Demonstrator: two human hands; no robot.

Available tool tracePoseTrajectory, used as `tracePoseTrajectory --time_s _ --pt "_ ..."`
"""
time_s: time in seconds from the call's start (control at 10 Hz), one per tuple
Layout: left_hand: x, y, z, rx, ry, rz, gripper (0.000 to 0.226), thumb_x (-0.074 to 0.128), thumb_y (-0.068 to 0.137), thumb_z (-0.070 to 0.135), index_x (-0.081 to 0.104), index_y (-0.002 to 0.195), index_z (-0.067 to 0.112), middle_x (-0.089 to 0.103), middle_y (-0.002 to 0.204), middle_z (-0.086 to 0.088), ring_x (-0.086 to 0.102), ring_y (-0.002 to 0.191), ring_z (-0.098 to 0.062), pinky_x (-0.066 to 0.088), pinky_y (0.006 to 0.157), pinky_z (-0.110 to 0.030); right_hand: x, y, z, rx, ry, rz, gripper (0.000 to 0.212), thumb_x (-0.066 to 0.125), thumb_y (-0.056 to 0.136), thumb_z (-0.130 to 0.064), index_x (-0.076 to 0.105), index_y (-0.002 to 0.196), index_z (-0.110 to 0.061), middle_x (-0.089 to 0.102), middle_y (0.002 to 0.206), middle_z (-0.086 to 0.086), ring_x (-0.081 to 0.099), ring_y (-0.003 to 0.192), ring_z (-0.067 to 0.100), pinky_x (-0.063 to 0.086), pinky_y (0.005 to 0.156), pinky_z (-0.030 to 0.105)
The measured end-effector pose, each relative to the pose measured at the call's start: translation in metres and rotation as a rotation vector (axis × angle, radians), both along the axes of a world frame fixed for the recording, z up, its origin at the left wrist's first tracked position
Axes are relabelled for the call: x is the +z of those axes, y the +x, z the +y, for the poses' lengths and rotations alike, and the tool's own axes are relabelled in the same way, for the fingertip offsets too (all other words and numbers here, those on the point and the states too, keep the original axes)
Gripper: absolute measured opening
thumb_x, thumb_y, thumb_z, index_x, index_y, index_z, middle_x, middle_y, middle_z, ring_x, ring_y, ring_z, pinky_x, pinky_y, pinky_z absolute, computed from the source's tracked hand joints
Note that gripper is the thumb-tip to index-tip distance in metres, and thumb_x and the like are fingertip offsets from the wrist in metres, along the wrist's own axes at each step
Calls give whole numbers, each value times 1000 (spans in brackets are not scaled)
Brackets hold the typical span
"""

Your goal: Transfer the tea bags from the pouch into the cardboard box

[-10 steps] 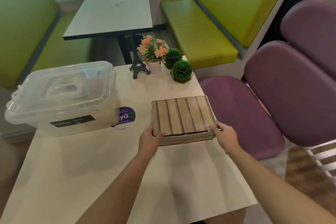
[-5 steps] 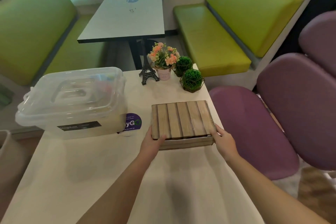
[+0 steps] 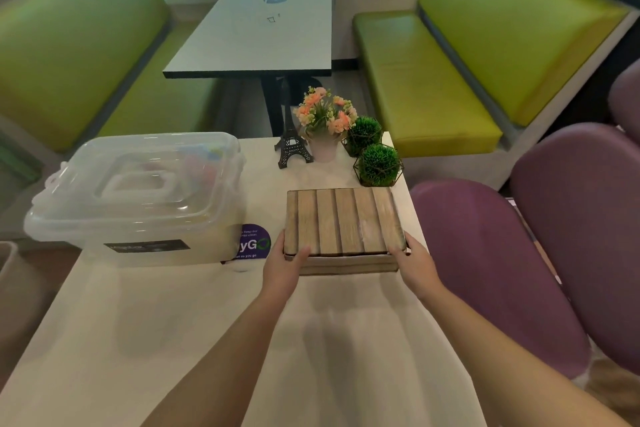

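Observation:
A wood-patterned box [image 3: 343, 222] with a slatted lid lies on the white table [image 3: 207, 340], near its right side. My left hand [image 3: 284, 267] grips the lid's near-left corner, thumb on top. My right hand [image 3: 414, 263] grips the near-right corner. The lid sits slightly raised above the box's lower part along the near edge. No pouch or tea bags show in the head view.
A clear plastic lidded bin [image 3: 138, 201] stands at the left. A small Eiffel Tower model [image 3: 291, 139], a flower pot [image 3: 323, 128] and two green ball plants [image 3: 377, 165] stand at the far edge. A purple sticker [image 3: 254, 241] lies beside the box. Purple chairs [image 3: 519, 253] stand right.
Both hands stay on the box's near corners. The lid's near edge now looks slightly lifted off the base. The camera has tilted, shifting the scene in the frame.

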State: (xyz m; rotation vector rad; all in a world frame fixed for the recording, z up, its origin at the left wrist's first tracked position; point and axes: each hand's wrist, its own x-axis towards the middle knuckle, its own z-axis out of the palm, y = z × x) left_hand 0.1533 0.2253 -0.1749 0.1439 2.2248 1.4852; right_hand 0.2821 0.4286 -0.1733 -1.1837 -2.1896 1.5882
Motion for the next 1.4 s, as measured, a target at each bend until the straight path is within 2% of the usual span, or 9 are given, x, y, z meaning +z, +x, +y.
tracePoseTrajectory --time_s 0.1,0.3,0.5,0.7,0.9,1.1,1.2,1.3,1.4 --pt "-1 -5 8 4 -3 5 57 65 97 24 43 149 23 59 130 5 55 120 -15 42 95 -26 -2 -6 9 7 15 -18 34 52 99 -18 56 133 -17 62 120 1 56 104 18 42 83 29" --pt "-1 -14 21 9 -37 23 59 62 98 25 39 152 23 57 134 2 49 114 -11 39 95 -26 0 -16 19 13 7 -11 32 52 100 -17 56 132 -15 60 111 -2 55 100 17 39 81 26" --pt "-4 -18 26 9 -48 25 59 61 99 25 38 153 21 57 137 1 53 127 -19 41 101 -30 -4 -20 25 15 24 -17 34 53 99 -18 56 133 -15 63 119 2 56 102 18 38 81 25" --pt "-4 -20 26 -3 -61 29 56 61 99 24 41 151 20 59 136 0 54 121 -17 43 99 -31 -4 -21 25 1 22 -25 36 54 99 -18 55 135 -14 63 123 4 57 106 19 39 83 25" --pt "1 -23 24 -18 -98 42 54 66 96 26 47 146 20 61 123 6 56 111 -15 45 93 -31 1 -23 23 -11 74 -46 30 53 99 -18 59 128 -12 63 111 2 55 96 17 38 78 25" --pt "-1 -29 15 -35 -103 1 50 66 96 25 52 143 18 63 134 3 60 116 -16 49 100 -35 1 -24 26 -28 92 -84 28 51 96 -24 62 119 -12 64 114 8 57 97 23 39 65 30" --pt "6 -30 12 -68 -126 12 46 62 98 20 52 143 16 62 132 0 57 112 -14 46 93 -30 7 -25 25 -18 118 -119 27 50 95 -20 62 116 -9 64 114 14 55 90 23 39 60 29" --pt "9 -34 8 -65 -125 19 51 61 99 25 49 147 15 58 142 -1 56 127 -18 47 99 -32 11 -28 24 -23 186 -142 40 51 95 -18 55 133 -7 57 133 14 52 115 28 45 87 36" --pt "16 -37 5 -36 -147 47 58 58 100 30 41 152 13 47 153 -3 47 139 -22 40 111 -39 28 -30 13 -20 261 -193 42 48 94 -14 54 135 -10 56 132 16 41 125 36 35 86 34"
